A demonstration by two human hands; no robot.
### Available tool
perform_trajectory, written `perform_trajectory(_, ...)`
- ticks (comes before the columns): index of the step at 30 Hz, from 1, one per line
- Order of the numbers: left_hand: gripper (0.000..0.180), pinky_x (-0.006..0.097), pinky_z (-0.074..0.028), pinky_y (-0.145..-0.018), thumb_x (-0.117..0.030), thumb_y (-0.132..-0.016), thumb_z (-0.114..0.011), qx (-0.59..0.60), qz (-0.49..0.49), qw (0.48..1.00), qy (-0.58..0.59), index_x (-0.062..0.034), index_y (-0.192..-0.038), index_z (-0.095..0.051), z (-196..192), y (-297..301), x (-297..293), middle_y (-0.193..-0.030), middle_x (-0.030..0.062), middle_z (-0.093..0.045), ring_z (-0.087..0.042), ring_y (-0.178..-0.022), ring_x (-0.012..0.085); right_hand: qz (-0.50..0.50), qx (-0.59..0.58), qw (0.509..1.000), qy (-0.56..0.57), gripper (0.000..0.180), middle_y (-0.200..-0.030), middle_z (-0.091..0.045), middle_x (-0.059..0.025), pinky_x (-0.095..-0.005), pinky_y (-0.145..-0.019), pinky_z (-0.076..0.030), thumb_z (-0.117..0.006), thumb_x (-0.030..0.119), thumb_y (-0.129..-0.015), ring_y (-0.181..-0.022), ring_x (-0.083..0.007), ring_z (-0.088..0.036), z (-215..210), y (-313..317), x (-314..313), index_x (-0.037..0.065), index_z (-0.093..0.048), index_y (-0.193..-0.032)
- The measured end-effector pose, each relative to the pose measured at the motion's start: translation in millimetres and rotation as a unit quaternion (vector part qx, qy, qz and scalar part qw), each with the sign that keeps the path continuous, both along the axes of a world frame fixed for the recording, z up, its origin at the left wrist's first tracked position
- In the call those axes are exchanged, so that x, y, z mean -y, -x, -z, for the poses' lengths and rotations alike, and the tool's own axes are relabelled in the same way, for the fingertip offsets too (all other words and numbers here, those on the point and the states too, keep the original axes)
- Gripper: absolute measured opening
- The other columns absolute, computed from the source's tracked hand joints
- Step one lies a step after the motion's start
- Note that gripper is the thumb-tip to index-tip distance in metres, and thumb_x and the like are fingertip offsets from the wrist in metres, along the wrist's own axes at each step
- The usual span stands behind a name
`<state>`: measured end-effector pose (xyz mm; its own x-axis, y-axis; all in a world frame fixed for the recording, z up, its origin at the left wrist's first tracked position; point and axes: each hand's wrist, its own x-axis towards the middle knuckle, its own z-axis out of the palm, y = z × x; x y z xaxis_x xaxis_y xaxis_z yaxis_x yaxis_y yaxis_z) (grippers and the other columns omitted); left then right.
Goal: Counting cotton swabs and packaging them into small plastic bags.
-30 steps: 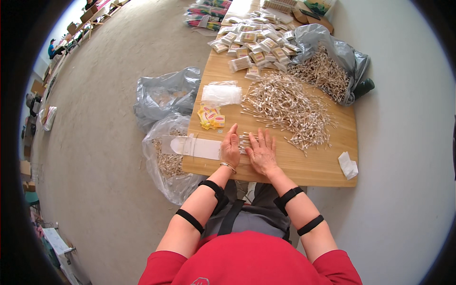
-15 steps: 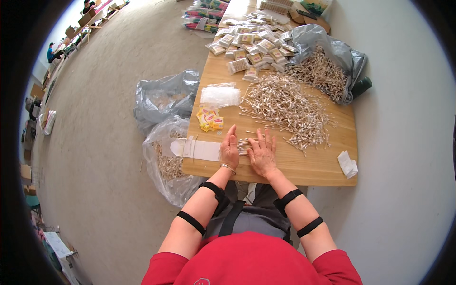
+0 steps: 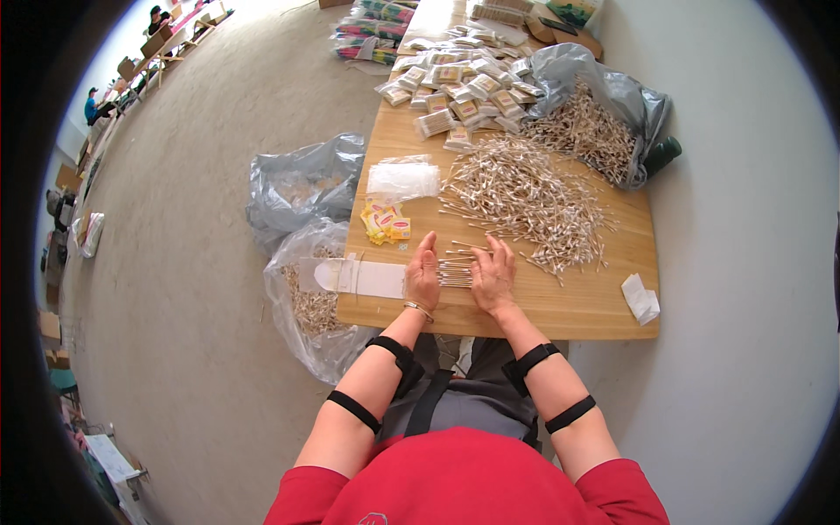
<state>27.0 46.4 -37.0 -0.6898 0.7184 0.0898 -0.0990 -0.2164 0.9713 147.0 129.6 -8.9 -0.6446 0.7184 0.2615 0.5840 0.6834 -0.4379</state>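
A small row of cotton swabs (image 3: 455,271) lies side by side on the wooden table, between my two hands. My left hand (image 3: 423,276) stands on its edge at the left ends of the swabs, fingers straight and upright. At their right ends is my right hand (image 3: 493,278), fingers stretched out and slightly bent, the palm turned inward. Neither hand grips anything. Left of my left hand a long white board with a rounded end (image 3: 381,279) reaches past the table's left edge. A large loose heap of swabs (image 3: 529,197) spreads beyond my right hand.
Yellow cards (image 3: 385,222) and clear plastic sleeves (image 3: 403,180) lie at the table's left side. Filled swab packets (image 3: 468,86) pile up behind. A grey bag (image 3: 569,70) spills swabs at the back right. A crumpled white tissue (image 3: 640,300) lies at right. Plastic bags (image 3: 302,192) stand on the floor.
My right hand has drawn back to the right and turned from lying over the swabs onto its edge, so more of the row shows. My left hand has stayed in place.
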Motion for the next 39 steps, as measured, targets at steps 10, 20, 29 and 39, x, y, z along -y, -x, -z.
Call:
perform_trajectory(10, 0.053, 0.034, -0.028, -0.109, -0.033, -0.1, -0.036, 0.052, -0.001, 0.998, -0.042, 0.0053, -0.136, -0.035, 1, 0, 0, -0.139, 0.0195, -0.039, -0.037, -0.13, 0.0258, -0.013, 0.02, 0.999, -0.024, 0.021, -0.133, -0.039, -0.0124, -0.0466, -0.105, -0.025, -0.055, 0.019, -0.085, -0.128, -0.0328, -0.028, -2, 2, 22, 0.014, -0.061, -0.104)
perform_trajectory(20, 0.055, 0.035, -0.027, -0.11, -0.036, -0.1, -0.035, 0.071, -0.002, 0.996, -0.046, 0.0057, -0.136, -0.035, 2, 1, 3, -0.139, 0.0195, -0.038, -0.036, -0.131, 0.0261, 0.119, -0.346, 0.907, 0.207, 0.039, -0.134, -0.039, -0.0199, -0.0398, -0.109, -0.023, -0.047, 0.012, -0.087, -0.128, -0.0342, -0.034, 7, 9, 25, -0.001, -0.042, -0.124)
perform_trajectory(29, 0.06, 0.035, -0.026, -0.11, -0.04, -0.099, -0.034, 0.015, 0.043, 0.999, -0.01, 0.0061, -0.137, -0.032, -2, 2, 3, -0.141, 0.0196, -0.036, -0.033, -0.133, 0.0258, -0.029, -0.261, 0.944, 0.202, 0.055, -0.146, -0.024, -0.0229, -0.0417, -0.113, -0.015, -0.045, 0.012, -0.086, -0.138, -0.0357, -0.019, 7, 17, 35, -0.005, -0.03, -0.136)
perform_trajectory(39, 0.066, 0.035, -0.025, -0.111, -0.046, -0.097, -0.033, 0.1, 0.052, 0.993, -0.045, 0.007, -0.137, -0.032, -5, 4, 0, -0.141, 0.0208, -0.036, -0.032, -0.133, 0.0267, -0.091, 0.189, 0.977, -0.042, 0.093, -0.151, -0.009, -0.0224, -0.0438, -0.114, -0.006, -0.049, 0.057, -0.083, -0.141, -0.0335, -0.005, -3, 0, 52, -0.006, -0.014, -0.142)
